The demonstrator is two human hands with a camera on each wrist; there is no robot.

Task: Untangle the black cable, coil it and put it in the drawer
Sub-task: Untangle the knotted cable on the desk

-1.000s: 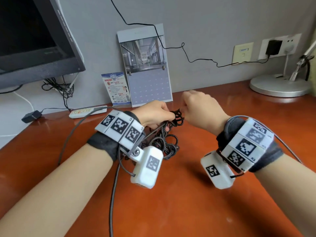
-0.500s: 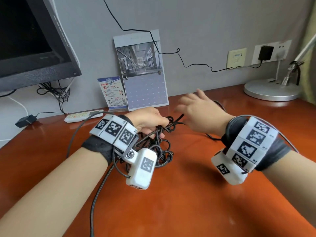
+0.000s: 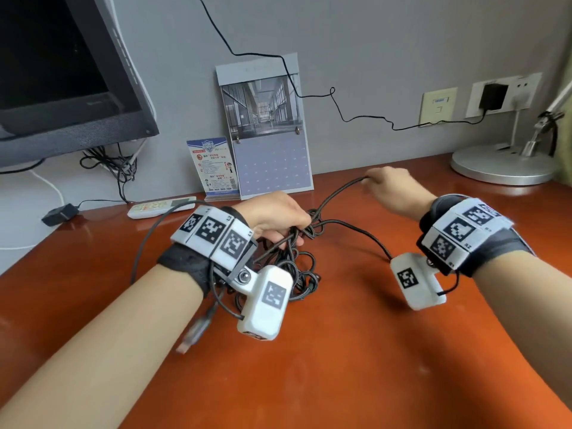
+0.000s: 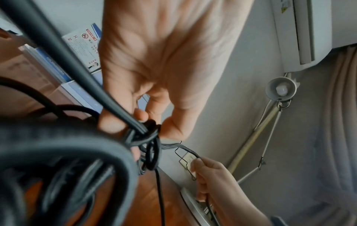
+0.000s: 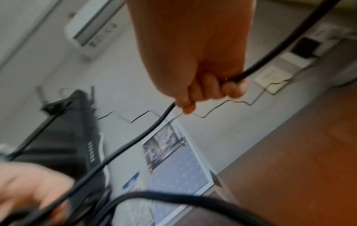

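A tangled black cable (image 3: pixel 301 267) lies in loops on the reddish-brown desk (image 3: pixel 356 366) at the centre. My left hand (image 3: pixel 278 218) grips the knotted bunch (image 4: pixel 148 137) just above the desk. One strand (image 3: pixel 337 193) runs up and to the right from the knot to my right hand (image 3: pixel 390 188), whose curled fingers (image 5: pixel 203 88) hold it. A second strand (image 3: pixel 365 235) curves from the knot toward my right wrist. A blurred plug end (image 3: pixel 195 329) hangs below my left wrist. No drawer is in view.
A monitor (image 3: pixel 62 72) stands at the back left, with a remote control (image 3: pixel 161 207) and a small adapter (image 3: pixel 58 213) below it. A calendar (image 3: pixel 266 128) and a card (image 3: pixel 213 168) lean on the wall. A lamp base (image 3: pixel 501 164) sits at the back right.
My right hand has moved right and away from the left, drawing one strand out of the knot. The left hand has stayed on the bunch.
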